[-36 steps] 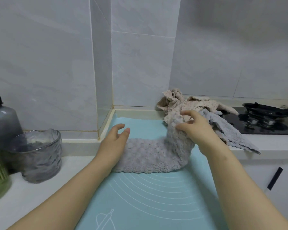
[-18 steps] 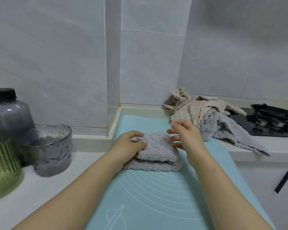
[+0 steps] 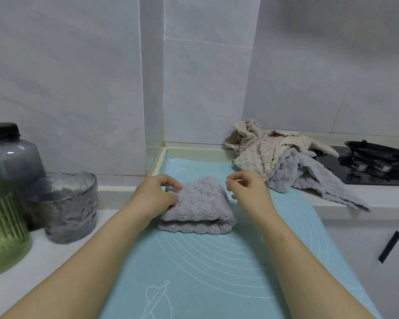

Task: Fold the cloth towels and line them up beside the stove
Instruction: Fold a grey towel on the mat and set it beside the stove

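A folded grey towel (image 3: 197, 203) lies on a blue mat (image 3: 194, 272) on the counter. The left hand (image 3: 154, 195) pinches the towel's left edge with bent fingers. The right hand (image 3: 249, 192) is just beside the towel's right edge, with its fingers curled and nothing in them. Behind it sits a messy pile of towels (image 3: 274, 157), touching the black stove (image 3: 373, 166). A glass cup (image 3: 67, 208) and a dark bottle (image 3: 9, 155) stand on the left.
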